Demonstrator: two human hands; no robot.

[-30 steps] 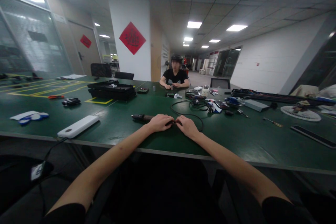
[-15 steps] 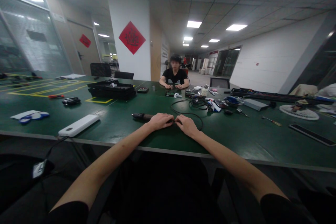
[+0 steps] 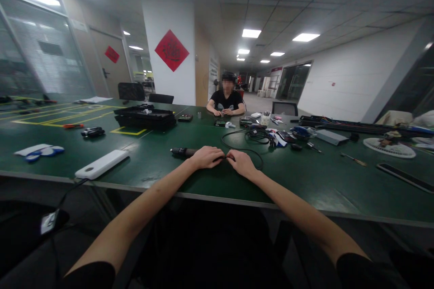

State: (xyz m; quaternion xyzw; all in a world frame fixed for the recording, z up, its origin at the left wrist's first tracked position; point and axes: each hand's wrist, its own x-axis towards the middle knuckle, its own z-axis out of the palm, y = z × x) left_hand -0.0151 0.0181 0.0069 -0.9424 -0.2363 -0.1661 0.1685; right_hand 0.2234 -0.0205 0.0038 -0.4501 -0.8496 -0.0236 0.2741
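Two hands, one dark cylindrical tool (image 3: pixel 181 151) — that's what we've got right in front of us on the green table (image 3: pixel 305 185). The tool lies on its side near our edge, its narrower end pointing left. Our left hand (image 3: pixel 207 158) is wrapped over the other end with the fingers curled down, so most of the grip is hidden from us. Our right hand (image 3: pixel 240 162) is just beside it, fingertips pinched on the black cable (image 3: pixel 259 134), which loops round behind that hand from a messy coil farther back. A thin dark bit shows between the two sets of fingertips, but it's too small for us to tell whether the cable is actually seated in the tool.

Off to the left we've got a white box (image 3: pixel 102 164) with a cord dropping over the edge, and behind that a black tray (image 3: pixel 145 119). Over on the right there's a screwdriver (image 3: pixel 354 160), a round white grille (image 3: pixel 389 148) and a dark flat panel (image 3: pixel 405 177) — quite the pile. Across from us sits a co-worker (image 3: pixel 226 99), both forearms on the tabletop.
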